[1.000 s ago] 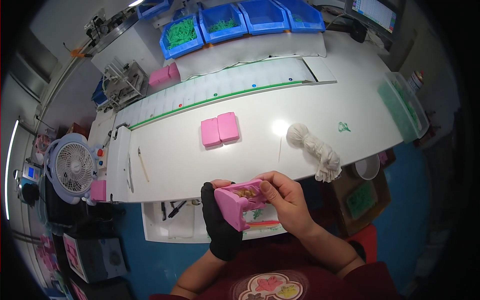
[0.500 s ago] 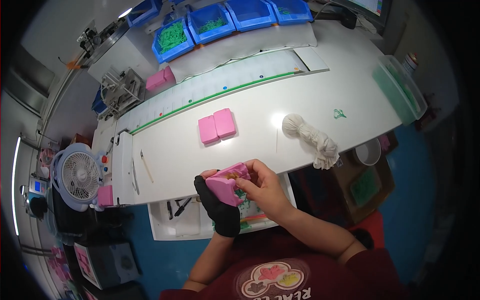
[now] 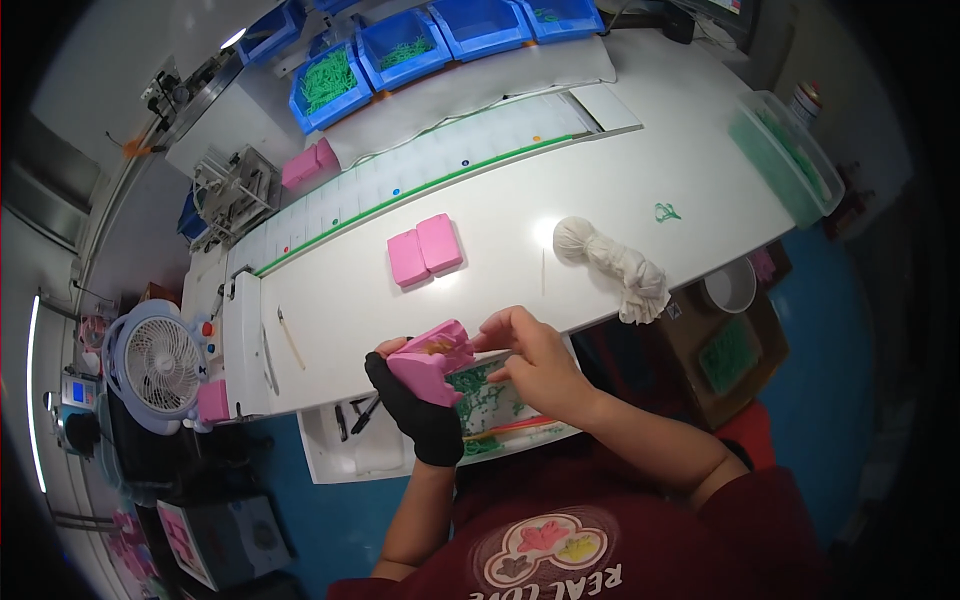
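My left hand, in a black fingerless glove, is closed round a pink rubber mold above the table's front edge. The mold is bent apart, and something yellow-brown shows in its gap; what it is I cannot make out. My right hand is just right of the mold, fingers apart and nothing visible in them, its index fingertip close to the mold's edge. Under both hands is a pulled-out white drawer with green wax bits. Two pink mold blocks lie side by side on the white table.
A tied white cloth bundle lies at the right. Left are a thin pointed tool and tweezers. Blue bins with green pieces line the back. A clear tub sits far right, a fan far left.
My right hand has drawn back from the mold to the right and its fingers have spread. The mold in my left hand has shifted slightly left. The view has tilted a little.
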`<action>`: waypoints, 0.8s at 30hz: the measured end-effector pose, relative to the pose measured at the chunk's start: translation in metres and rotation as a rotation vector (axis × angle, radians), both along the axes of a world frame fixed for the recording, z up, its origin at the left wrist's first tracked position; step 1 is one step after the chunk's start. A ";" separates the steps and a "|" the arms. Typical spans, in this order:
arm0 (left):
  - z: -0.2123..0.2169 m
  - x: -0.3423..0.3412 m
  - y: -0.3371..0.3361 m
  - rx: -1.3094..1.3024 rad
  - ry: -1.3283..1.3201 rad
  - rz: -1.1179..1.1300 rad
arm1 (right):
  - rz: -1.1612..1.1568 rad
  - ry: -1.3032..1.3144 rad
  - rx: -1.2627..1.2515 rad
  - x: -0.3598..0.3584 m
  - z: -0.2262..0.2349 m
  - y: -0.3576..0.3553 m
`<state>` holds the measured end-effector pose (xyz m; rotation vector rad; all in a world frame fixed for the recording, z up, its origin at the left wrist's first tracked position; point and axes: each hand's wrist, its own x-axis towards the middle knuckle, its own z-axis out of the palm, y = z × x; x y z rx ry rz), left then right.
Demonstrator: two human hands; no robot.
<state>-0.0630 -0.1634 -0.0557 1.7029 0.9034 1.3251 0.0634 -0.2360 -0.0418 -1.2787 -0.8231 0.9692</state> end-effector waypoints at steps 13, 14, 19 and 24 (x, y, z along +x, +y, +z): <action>0.011 0.007 -0.010 -0.220 -0.029 -0.232 | 0.036 0.191 0.013 -0.003 0.000 -0.004; 0.016 0.008 -0.012 -0.189 0.079 -0.287 | -0.004 0.122 -0.016 0.001 -0.003 -0.006; 0.015 -0.003 -0.003 -0.398 0.032 -0.403 | -0.046 0.440 0.050 0.005 0.000 -0.012; 0.030 0.004 -0.012 -0.422 -0.142 -0.361 | -0.074 -0.550 0.178 0.003 0.009 -0.015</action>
